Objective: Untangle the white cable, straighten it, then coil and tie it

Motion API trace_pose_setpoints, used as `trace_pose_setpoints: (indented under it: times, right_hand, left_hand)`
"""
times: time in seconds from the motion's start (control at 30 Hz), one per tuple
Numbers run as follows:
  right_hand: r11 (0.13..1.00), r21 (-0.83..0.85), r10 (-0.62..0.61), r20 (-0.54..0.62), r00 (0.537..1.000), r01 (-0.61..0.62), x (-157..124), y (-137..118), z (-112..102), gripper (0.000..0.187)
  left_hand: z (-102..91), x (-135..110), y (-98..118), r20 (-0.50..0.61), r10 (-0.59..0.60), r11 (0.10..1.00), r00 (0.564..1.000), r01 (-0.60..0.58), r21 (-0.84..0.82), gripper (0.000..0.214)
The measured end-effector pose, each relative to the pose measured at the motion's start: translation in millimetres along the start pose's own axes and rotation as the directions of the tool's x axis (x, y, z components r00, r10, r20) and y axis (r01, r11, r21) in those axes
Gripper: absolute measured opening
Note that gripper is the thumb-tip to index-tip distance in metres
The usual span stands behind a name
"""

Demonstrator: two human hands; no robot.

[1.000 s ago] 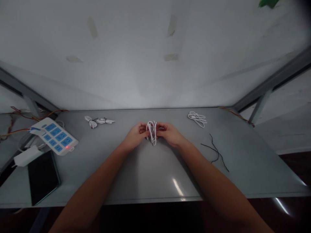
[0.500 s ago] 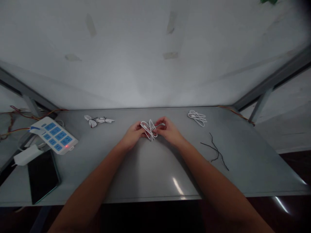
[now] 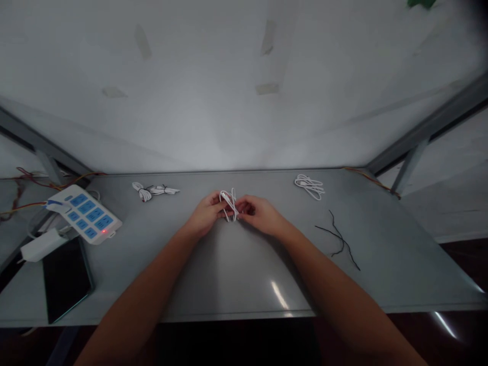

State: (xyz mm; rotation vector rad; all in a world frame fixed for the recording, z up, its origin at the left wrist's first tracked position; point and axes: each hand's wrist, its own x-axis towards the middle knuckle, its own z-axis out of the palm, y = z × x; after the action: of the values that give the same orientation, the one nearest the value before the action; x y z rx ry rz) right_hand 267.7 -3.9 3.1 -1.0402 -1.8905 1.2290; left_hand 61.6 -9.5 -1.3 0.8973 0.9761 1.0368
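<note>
Since a moment ago the loops of the white USB-style cable [image 3: 229,204] have drawn into a tighter, narrower bunch, and the two hands have closed in around it, just left of the middle of the grey metal table [image 3: 381,284]. From the head camera, the left hand [image 3: 206,214] grips the bunch from one side between thumb and fingers, while the right hand [image 3: 259,213] clasps it from the other, fingers curled and touching the left hand. Farther left lie a tied white cable [image 3: 154,190] and a white power strip [image 3: 84,213] with blue sockets and a lit red light, its print too small to read, beside a white adapter [image 3: 42,245] and a black tablet or phone [image 3: 65,279]. To the right sit a coiled white cable [image 3: 309,186] and loose black wires [image 3: 337,239]
</note>
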Motion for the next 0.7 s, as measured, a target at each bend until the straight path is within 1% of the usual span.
trace_pose_setpoints:
  times: [0.1, 0.23, 0.33, 0.6, 0.7]
  right_hand:
    - [1.0, -0.013, -0.019, -0.011, 1.0, 0.019, -0.7, -1.1, -0.9, 0.02]
    - [0.996, -0.081, -0.031, 0.031, 0.999, 0.033, -2.2, -3.2, -1.3, 0.021]
    - [0.997, -0.061, -0.045, 0.049, 0.998, 0.048, -2.6, -3.7, 1.0, 0.019]
    - [0.997, -0.07, -0.035, 0.0, 0.999, 0.035, -0.1, -1.8, 4.3, 0.003]
    - [0.995, -0.092, -0.052, -0.014, 0.999, 0.05, -0.6, -3.0, 3.0, 0.004]
  left_hand:
    - [0.4, 0.3, -1.8, 0.002, -0.013, 1.0, 1.0, 0.013, 0.0, 0.033]
    - [1.5, 0.2, -4.7, 0.027, 0.004, 1.0, 1.0, -0.004, 0.01, 0.035]
    - [1.9, -0.8, -5.1, 0.04, 0.018, 1.0, 0.999, -0.019, 0.014, 0.037]
    - [2.2, -4.4, -0.7, 0.095, 0.029, 0.997, 0.995, -0.036, 0.07, 0.038]
    - [2.7, -5.2, -0.3, 0.119, 0.046, 0.992, 0.992, -0.06, 0.115, 0.034]
